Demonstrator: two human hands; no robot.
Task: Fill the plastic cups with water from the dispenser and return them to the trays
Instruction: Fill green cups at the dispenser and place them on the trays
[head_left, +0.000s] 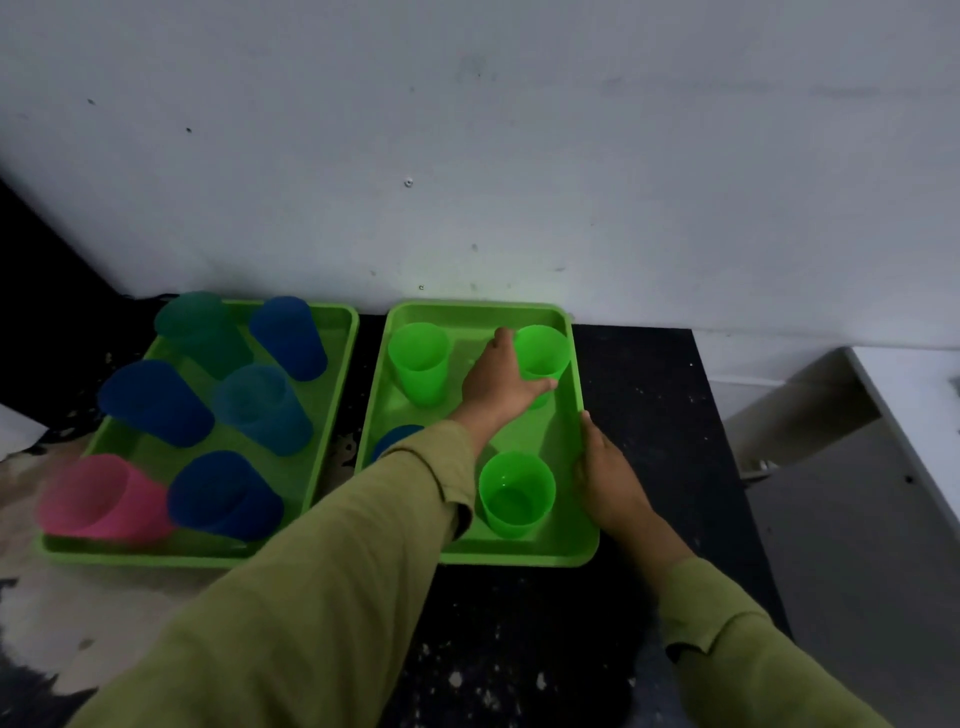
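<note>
Gripping the far-right green cup (543, 348), the left hand (496, 382) reaches in from the lower left across the right tray (519, 558), thumb on the cup's left side and fingers curled round its near side. The cup stands upright in the tray's far right corner, long axis vertical, mouth up, base hidden behind the fingers, so I cannot tell whether it touches the tray floor. The right hand (610, 473) lies along the tray's right rim, back of the hand up, touching the edge. I cannot tell whether it pinches the rim or only rests there, and it holds no cup. Key relation: the cup sits directly ahead of the left hand, already in its grasp, while the right hand is just beside the tray but well short of that corner, so the left is the working hand and the right likely steadies. Also in this tray: the far-left green cup (420, 364), the near green cup (517, 493) just left of the right hand, and a blue cup (400, 436) mostly hidden by the left sleeve. The left tray (156, 556) holds blurred blue and teal cups plus a pink cup (98, 496) at its near left corner. Both trays sit side by side on the dark surface (649, 395) against the wall (467, 130). Water levels are unreadable and no dispenser is in view. Any lift should go straight up, clear of the rim.
</note>
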